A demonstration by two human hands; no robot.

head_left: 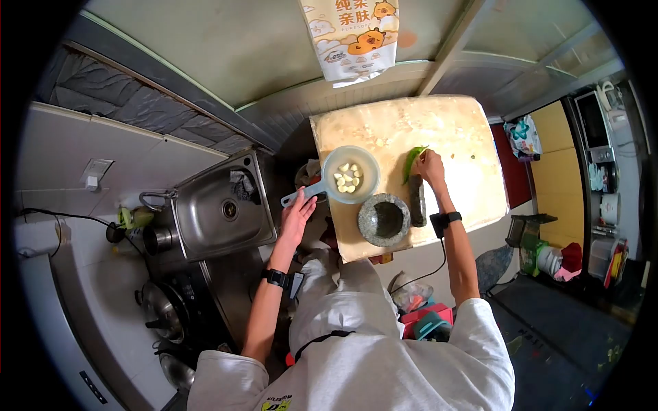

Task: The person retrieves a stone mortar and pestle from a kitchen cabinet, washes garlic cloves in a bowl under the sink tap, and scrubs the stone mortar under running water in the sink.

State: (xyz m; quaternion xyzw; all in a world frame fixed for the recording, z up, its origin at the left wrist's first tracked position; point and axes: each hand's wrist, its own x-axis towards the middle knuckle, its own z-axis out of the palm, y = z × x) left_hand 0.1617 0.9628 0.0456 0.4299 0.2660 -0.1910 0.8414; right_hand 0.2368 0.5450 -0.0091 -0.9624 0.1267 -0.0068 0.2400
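My left hand (297, 216) is at the handle of a pale blue, translucent pan-shaped bowl (369, 171), its fingertips touching the handle and its thumb spread away. Several peeled garlic cloves (348, 179) lie inside the bowl. My right hand (430, 168) is closed at one side of a green chili pepper (411, 163), with the fingertips partly hidden. Just below this hand a dark stone pestle (417, 205) lies on the table. A grey stone mortar (367, 226) stands between the pestle and the bowl, its hollow in shadow.
The bowl, mortar and pestle are on a light-coloured table (452, 123). To the left is a steel sink (205, 212) with a dark cloth on its edge. A stove with a lidded pan (163, 312) is lower left. A printed package (356, 41) hangs above the table's far edge.
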